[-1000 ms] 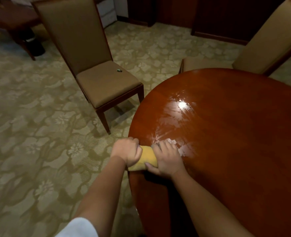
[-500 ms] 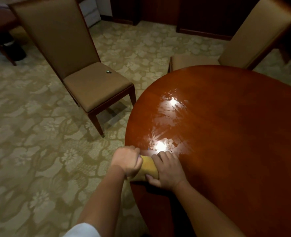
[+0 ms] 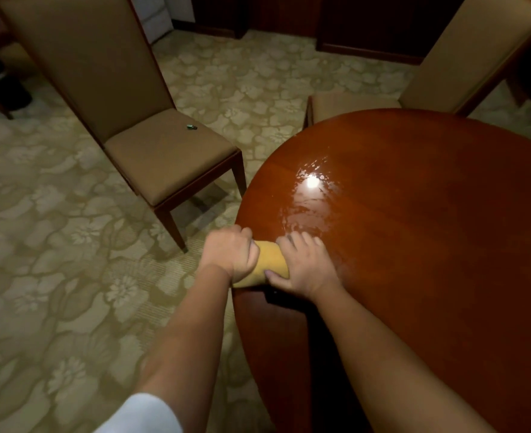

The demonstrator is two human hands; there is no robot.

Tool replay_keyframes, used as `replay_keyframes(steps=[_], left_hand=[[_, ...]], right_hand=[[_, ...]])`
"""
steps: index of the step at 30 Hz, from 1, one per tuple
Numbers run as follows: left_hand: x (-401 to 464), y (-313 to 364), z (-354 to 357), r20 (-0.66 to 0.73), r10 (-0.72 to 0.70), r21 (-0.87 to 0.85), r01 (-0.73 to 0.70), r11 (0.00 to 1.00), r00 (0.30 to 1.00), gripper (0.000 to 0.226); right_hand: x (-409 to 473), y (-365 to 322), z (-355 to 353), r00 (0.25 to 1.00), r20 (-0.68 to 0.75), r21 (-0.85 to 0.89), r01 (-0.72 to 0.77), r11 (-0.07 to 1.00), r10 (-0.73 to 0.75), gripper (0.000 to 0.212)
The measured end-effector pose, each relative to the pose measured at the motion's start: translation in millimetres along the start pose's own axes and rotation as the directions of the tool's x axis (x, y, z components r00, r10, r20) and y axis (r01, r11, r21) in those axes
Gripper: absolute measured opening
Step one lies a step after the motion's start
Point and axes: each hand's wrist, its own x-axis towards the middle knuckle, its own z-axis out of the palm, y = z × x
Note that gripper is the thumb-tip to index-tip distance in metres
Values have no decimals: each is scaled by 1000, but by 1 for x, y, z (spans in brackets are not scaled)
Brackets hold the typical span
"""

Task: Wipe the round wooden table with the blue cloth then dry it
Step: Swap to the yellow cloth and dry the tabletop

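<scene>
The round wooden table fills the right of the view, glossy and reddish, with wet streaks shining near its left side. At its left edge lies a rolled yellow cloth. My left hand grips the roll's left end, fingers curled round it. My right hand holds the right end, thumb under and fingers over the top. Most of the cloth is hidden by both hands. No blue cloth shows.
A tan high-backed chair stands left of the table with a small dark object on its seat. A second tan chair stands behind the table. Patterned carpet covers the floor, and dark furniture lines the back wall.
Both hands keep hold of the yellow cloth at the table's left edge. The view has shifted a little, and the bright reflection has moved farther from the hands.
</scene>
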Motion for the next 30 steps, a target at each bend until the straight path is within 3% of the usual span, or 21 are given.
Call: replay_keyframes(steps=[4,8,10,15,21,25,30], left_hand=[[-33,15,-3,46,-19,-77,23,997,999,65],[-63,28,-7,163,-58,-73,71,995,985,41],[-64,30,-6,152,-69,-63,79,995,986,40],[-46,20,-2,85,-6,-83,13,996,996,67],[-7,1,4,132,15,-62,-7,998,991,49],[24,-14,7,63,30,-23,-29,999,998,33],[58,-28,11,40,96,-69,-93,993,995,46]], right_hand=[[-37,-19,-13,997,59,-3,-51,999,51,58],[-64,-28,-18,995,87,22,-49,999,47,55],[-63,-24,-17,997,78,20,-14,1000,12,55],[-50,-15,-8,1000,3,65,25,998,-25,53],[-15,-1,7,999,-48,68,26,997,-23,56],[9,6,15,997,-80,91,4,996,4,58],[38,15,21,993,-110,62,-42,997,49,58]])
